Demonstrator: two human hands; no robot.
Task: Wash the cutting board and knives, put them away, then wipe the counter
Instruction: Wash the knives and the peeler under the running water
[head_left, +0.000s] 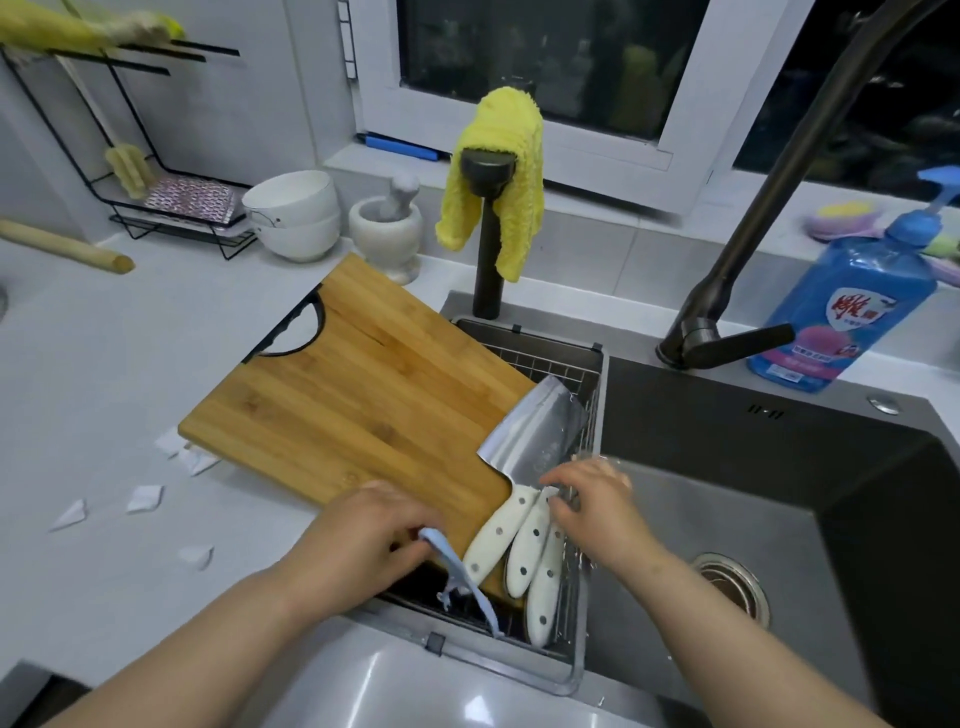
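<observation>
The left grip (374, 530) pinches a light-blue strip (460, 571) at the corner of the rectangular bamboo cutting board (353, 395) under it. The right grip (592, 499) curls over the white-handled steel knives (524, 545); whether it holds one firmly is unclear. Better to lift one handle only, blade pointing away.

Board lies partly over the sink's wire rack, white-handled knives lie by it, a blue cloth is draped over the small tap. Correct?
One error: the head view shows the cloth over the small tap is yellow, not blue. The board and knives are as stated.
</observation>
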